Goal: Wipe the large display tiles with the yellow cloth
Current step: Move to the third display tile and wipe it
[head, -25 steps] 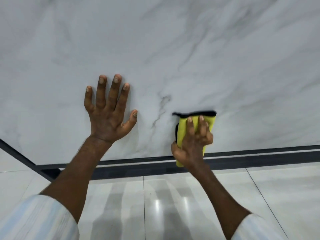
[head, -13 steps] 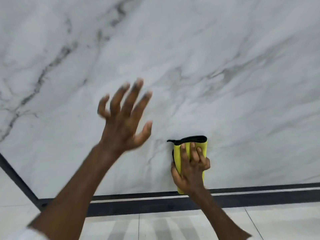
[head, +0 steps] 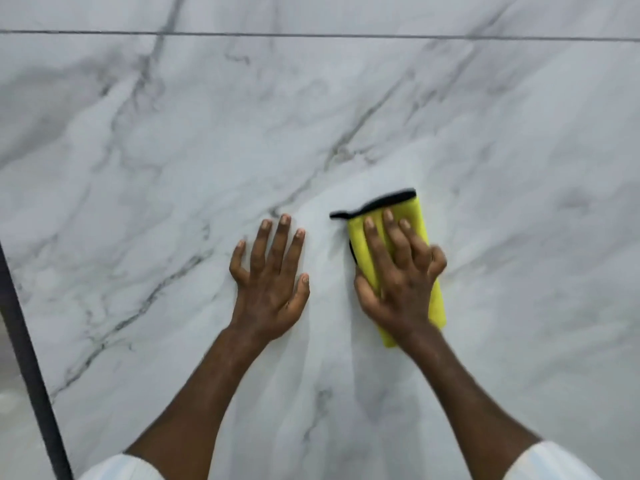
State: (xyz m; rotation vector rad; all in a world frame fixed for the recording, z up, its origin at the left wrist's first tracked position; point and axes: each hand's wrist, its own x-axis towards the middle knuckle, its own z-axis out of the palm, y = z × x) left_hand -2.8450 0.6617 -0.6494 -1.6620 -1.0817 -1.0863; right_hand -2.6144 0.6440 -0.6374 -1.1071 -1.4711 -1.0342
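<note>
Left hand (head: 270, 277) lies open, palm flat on the marble tile (head: 346, 116), fingers spread. Just beside it, right hand (head: 398, 271) presses the folded yellow cloth (head: 358, 240) flat against the same tile, fingers laid mostly straight across it, little finger bent at its right edge. The cloth has a black trim along its top edge. Thin seam (head: 311, 35) runs across above. Dark strip (head: 20, 341) borders the tile at left. Pale sleeves (head: 117, 472) at bottom.

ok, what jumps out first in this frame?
The yellow cloth with its black edge, right of centre, pressed by the right hand against the grey-veined marble-look tile. Just left of it, the left hand lies flat on the same tile, fingers spread. A thin seam crosses the top.
</note>
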